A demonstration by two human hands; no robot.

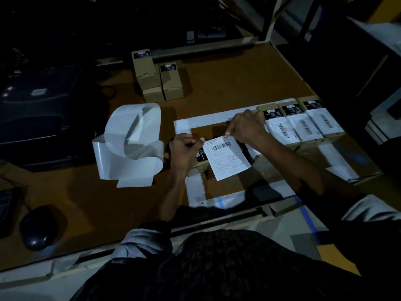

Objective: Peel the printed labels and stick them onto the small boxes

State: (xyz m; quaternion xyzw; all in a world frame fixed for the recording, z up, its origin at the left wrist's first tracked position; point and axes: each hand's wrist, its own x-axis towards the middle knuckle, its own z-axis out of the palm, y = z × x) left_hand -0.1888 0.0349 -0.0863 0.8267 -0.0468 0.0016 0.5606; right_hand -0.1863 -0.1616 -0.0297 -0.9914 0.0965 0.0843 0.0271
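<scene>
A white printed label (227,158) with a barcode is held between both hands over a small brown box (200,158) with a black end panel. My left hand (184,151) pinches the label's upper left corner. My right hand (247,127) pinches its upper right corner. To the right, three small boxes (303,124) lie in a row, each with a white barcode label on top. Several unlabelled brown boxes (159,79) stand stacked at the back of the table.
A curled strip of empty label backing (130,144) lies left of my hands. A dark printer (39,118) sits at far left, a mouse (40,228) at front left. White paper strips (208,118) lie on the brown table (227,83).
</scene>
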